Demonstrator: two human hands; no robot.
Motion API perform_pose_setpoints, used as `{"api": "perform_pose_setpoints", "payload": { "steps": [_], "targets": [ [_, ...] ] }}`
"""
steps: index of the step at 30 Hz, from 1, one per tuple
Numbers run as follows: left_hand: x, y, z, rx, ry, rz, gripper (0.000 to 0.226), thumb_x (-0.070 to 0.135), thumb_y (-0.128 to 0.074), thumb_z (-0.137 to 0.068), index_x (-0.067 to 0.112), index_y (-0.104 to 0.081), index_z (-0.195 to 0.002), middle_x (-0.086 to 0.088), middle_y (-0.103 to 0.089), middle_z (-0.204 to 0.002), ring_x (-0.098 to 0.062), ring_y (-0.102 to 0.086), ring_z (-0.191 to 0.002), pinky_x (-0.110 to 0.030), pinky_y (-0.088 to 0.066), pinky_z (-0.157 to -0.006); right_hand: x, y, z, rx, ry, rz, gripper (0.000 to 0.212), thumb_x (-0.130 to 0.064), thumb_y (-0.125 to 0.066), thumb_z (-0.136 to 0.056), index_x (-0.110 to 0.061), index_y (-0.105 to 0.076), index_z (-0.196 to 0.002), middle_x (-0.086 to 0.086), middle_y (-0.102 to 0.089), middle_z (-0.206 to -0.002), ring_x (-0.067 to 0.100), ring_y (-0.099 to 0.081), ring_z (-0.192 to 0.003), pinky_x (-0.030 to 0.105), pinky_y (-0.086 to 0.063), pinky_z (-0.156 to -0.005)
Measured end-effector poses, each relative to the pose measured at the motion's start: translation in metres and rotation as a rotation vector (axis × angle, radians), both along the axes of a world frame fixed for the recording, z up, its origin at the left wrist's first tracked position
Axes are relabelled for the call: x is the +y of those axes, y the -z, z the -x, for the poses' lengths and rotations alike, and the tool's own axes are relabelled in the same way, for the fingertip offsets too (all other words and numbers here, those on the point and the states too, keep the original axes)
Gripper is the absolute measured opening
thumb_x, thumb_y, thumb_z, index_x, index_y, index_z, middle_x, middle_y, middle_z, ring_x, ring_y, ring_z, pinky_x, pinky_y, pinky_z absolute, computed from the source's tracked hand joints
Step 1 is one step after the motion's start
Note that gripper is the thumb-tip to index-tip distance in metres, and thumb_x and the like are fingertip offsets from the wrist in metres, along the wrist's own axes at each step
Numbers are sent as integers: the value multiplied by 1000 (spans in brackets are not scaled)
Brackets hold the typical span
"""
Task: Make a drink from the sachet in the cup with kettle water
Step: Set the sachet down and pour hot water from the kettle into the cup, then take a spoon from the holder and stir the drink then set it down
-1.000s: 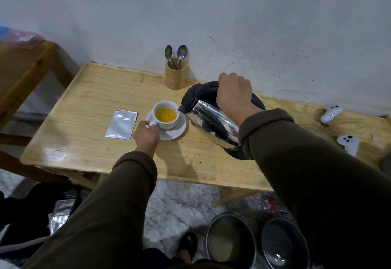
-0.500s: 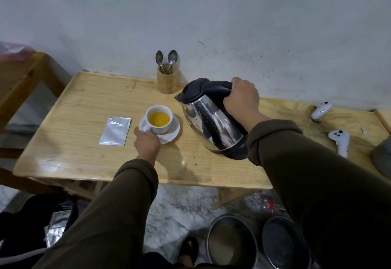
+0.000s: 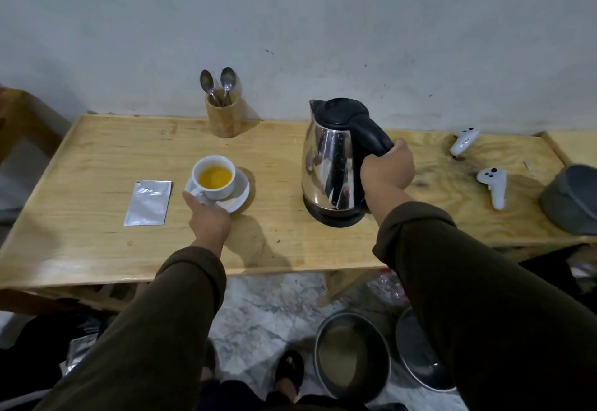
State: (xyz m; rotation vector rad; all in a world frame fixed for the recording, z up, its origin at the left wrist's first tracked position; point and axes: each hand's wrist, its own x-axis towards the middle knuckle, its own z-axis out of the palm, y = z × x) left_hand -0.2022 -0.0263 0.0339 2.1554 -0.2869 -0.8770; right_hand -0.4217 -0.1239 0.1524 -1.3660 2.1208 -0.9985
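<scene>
A white cup (image 3: 214,178) holding orange liquid stands on a white saucer (image 3: 238,191) on the wooden table (image 3: 97,242). My left hand (image 3: 206,216) grips the cup's handle at the saucer's near edge. A silver sachet (image 3: 148,203) lies flat just left of the saucer. The steel kettle (image 3: 332,165) with a black lid stands upright on the table to the right of the cup. My right hand (image 3: 386,168) is closed around its black handle.
A wooden holder (image 3: 223,116) with two spoons stands by the wall behind the cup. Two white controllers (image 3: 492,186) and a grey object (image 3: 570,205) lie at the table's right end. Metal pots (image 3: 352,355) sit on the floor below.
The kettle went from tilted over the cup to upright, and moved right and down onto the table. My left hand stayed at the cup.
</scene>
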Motion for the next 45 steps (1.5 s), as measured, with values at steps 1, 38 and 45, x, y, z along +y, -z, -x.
{"api": "perform_pose_setpoints", "payload": {
  "steps": [1, 38, 45],
  "targets": [
    [-1, 0, 1, 7, -13, -3, 71, 21, -41, -96, 28, 2, -152, -24, -41, -144, -42, -40, -132, -48, -33, -109, 1, 4, 4, -25, 27, 3, 18, -1, -52, -79, -16, -50, -88, 10, -64, -102, 29, -61, -88, 36, -54, -79],
    [20, -7, -55, 27, 373, -19, 59, 20, -50, -93, 14, -22, -145, -21, -44, -141, -39, -46, -126, -44, -40, -103, 80, 26, -61, -204, 339, -92, 77, -19, -53, -90, -14, -7, -152, 7, -8, -160, 25, -11, -147, 41, -23, -119],
    [25, -9, -78, 98, 557, -4, 65, 24, -48, -94, 14, -15, -149, -20, -42, -143, -39, -44, -129, -44, -38, -108, 84, 29, -124, -182, 94, -277, 44, -24, -47, -92, -14, -49, -135, 6, -37, -144, 26, -42, -130, 39, -39, -108]
  ]
}}
